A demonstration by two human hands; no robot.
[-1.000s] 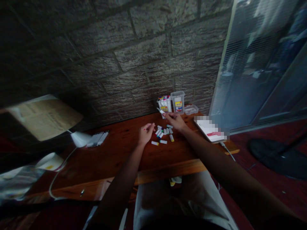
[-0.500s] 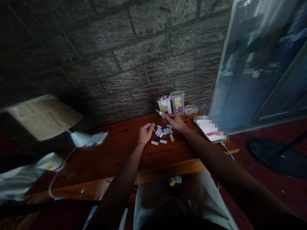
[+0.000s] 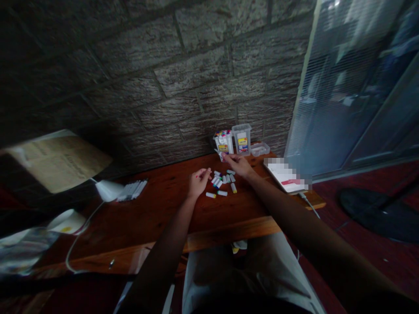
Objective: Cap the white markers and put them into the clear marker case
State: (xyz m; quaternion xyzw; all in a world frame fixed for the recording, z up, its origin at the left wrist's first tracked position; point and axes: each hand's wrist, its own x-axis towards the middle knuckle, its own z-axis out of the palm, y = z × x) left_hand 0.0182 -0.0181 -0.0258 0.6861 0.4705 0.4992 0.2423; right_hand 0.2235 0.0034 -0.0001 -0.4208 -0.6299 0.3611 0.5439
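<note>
My right hand point(image 3: 240, 165) is closed, with thumb and fingers pinching a white marker point(image 3: 220, 153) whose narrow end points up and left, in front of the box of markers. My left hand point(image 3: 198, 181) hovers over the table, fingers curled together; what they hold, if anything, is too small to make out. A small red spot shows on it. Between and below the hands lie several short white marker caps point(image 3: 222, 193) with coloured ends. Behind them stands a clear box full of markers point(image 3: 223, 140), beside another clear plastic box point(image 3: 242, 140) with a yellow label.
A shallow clear lid point(image 3: 260, 149) lies right of the boxes. A white box point(image 3: 286, 176) with a cable sits at the table's right end. On the left are a row of white markers point(image 3: 132, 190), a lamp point(image 3: 62, 159) and a paper cup point(image 3: 68, 221). A stone wall point(image 3: 131, 87) rises behind.
The marker in my right hand has tilted and shifted slightly, and less of it shows past my fingers. My left hand and the caps stay nearly still.
</note>
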